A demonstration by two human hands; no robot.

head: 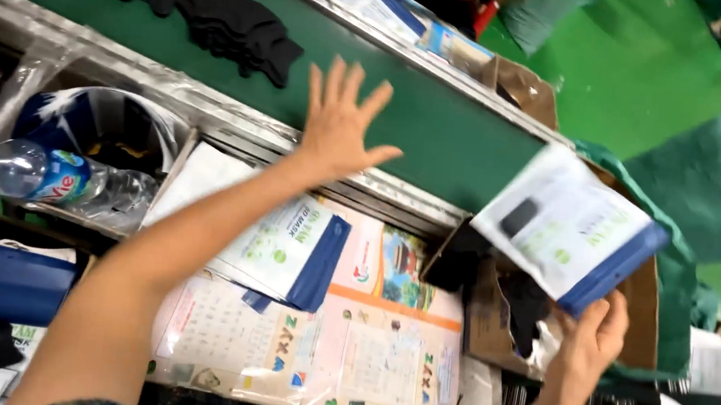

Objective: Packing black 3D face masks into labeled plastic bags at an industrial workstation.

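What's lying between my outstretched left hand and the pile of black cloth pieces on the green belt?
In the head view, only bare green belt lies between the left hand and the black cloth pieces; nothing else sits on that stretch.

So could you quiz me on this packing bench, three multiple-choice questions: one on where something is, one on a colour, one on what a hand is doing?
1. Where do the black cloth pieces lie?
A. on the green conveyor belt
B. inside the cardboard box
C. on the calendar sheet

2. What colour is the cap of the water bottle?
A. red
B. blue
C. white

3. What is the left hand doing?
A. gripping the bottle
B. clenched in a fist
C. spread open, holding nothing

Answers:
1 A, they rest in piles on the belt's upper left.
2 B, the cap at the bottle's left end is blue.
3 C, its fingers are splayed over the belt, while the right hand holds a white and blue packet.
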